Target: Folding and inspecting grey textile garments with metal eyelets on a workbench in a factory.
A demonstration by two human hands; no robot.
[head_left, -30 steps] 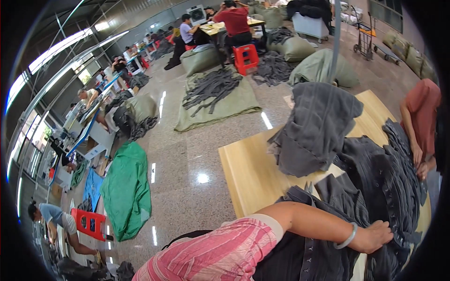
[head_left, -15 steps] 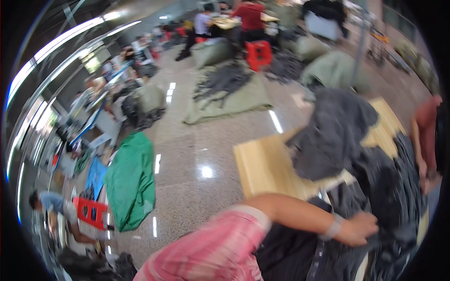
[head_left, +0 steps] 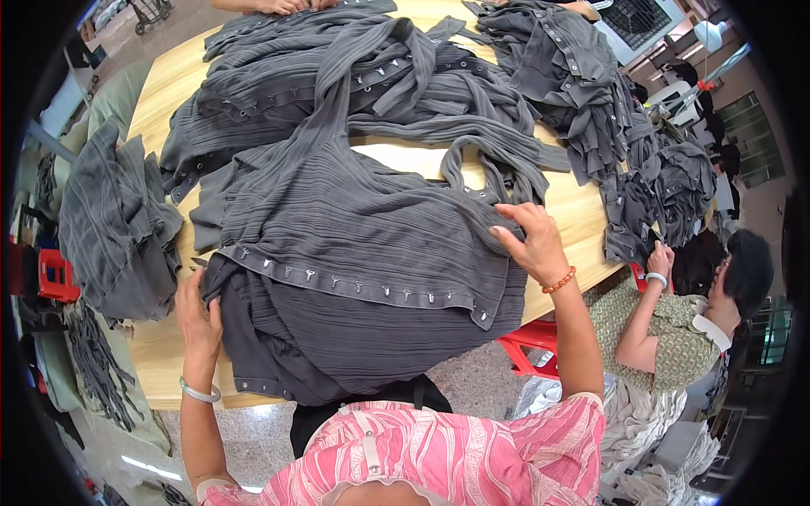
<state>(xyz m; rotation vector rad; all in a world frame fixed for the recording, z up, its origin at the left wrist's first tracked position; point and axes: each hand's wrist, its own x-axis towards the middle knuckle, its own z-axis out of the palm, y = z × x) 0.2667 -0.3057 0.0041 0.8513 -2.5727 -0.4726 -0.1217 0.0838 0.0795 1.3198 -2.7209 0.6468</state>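
A dark grey ribbed garment (head_left: 354, 253) with a metal-snap band is spread on the wooden counter (head_left: 582, 219). Its edges are pressed by the left hand (head_left: 198, 316) and right hand (head_left: 531, 240), both grips loosely apart.

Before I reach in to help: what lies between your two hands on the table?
In the head view, the grey pleated garment with its row of metal hooks spans from the left hand to the right hand.

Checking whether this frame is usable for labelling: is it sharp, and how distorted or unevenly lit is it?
Head view: sharp on the grey pleated garment and both hands, left hand, right hand; light even, shadows soft; the pale wooden table edge bows under fisheye; corners are black.
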